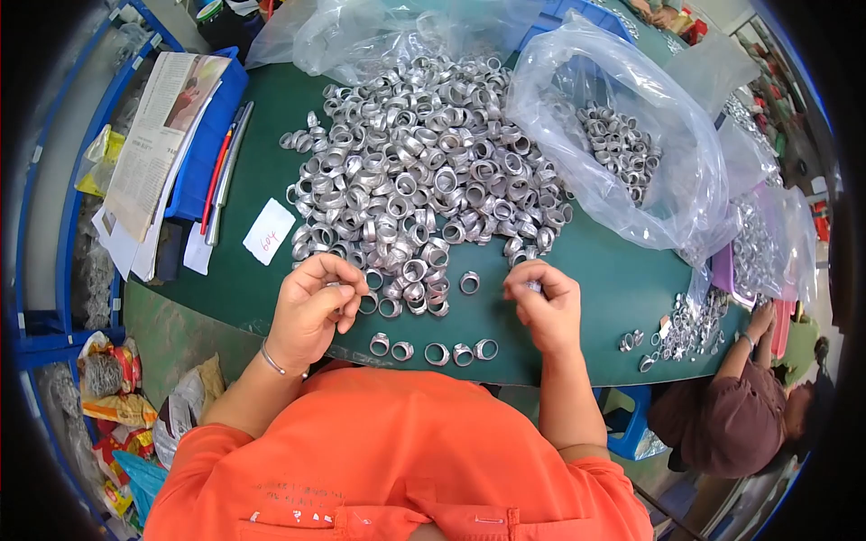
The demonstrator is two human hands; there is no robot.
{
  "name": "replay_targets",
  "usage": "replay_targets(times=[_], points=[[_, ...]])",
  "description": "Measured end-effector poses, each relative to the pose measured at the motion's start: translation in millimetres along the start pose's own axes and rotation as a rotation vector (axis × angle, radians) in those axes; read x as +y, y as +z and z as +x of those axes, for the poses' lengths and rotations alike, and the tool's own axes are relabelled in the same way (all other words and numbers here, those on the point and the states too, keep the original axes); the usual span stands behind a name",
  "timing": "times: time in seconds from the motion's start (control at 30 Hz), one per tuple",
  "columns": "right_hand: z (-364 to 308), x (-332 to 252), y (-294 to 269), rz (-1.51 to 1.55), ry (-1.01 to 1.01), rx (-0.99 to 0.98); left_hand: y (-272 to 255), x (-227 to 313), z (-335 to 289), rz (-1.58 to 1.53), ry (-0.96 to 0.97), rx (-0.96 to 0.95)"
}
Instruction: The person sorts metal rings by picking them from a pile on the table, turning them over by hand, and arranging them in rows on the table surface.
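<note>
A large heap of silver metal rings (424, 162) covers the middle of the green table (262, 307). My left hand (320, 302) is at the heap's near left edge, thumb and fingers curled together; what they pinch, if anything, is hidden. At the near right side of the heap, my right hand (546, 307) is closed on a ring (533, 286), of which only a bit of silver shows. Between both hands one ring (469, 282) lies apart from the pile. Several rings (437, 353) form a loose row along the table's front edge, close to my body.
An open clear plastic bag (667, 171) with more rings stands right of the heap. To the left are a blue tray (203, 144) with papers, pens (221, 176) and a small white paper slip (269, 231). A co-worker (726, 415) sits at the right by smaller metal pieces (690, 326).
</note>
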State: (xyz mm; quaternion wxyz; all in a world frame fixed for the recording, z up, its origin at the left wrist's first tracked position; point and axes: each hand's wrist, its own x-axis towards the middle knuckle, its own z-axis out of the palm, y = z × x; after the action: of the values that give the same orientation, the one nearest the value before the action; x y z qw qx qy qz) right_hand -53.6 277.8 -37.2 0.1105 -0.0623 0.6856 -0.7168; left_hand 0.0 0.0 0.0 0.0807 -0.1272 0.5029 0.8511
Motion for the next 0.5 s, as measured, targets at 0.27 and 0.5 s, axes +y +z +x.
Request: replay_targets(times=[0.27, 0.5], points=[[2.4, 8.6, 41.0, -0.841, -0.248, 0.085, -4.1, 1.7, -2.6, 0.012, 0.007, -0.012], [-14.2, -16.6, 57.3, -0.461, -0.159, 0.045, 16.6, 4.3, 5.5, 0.393, -0.057, -0.162]])
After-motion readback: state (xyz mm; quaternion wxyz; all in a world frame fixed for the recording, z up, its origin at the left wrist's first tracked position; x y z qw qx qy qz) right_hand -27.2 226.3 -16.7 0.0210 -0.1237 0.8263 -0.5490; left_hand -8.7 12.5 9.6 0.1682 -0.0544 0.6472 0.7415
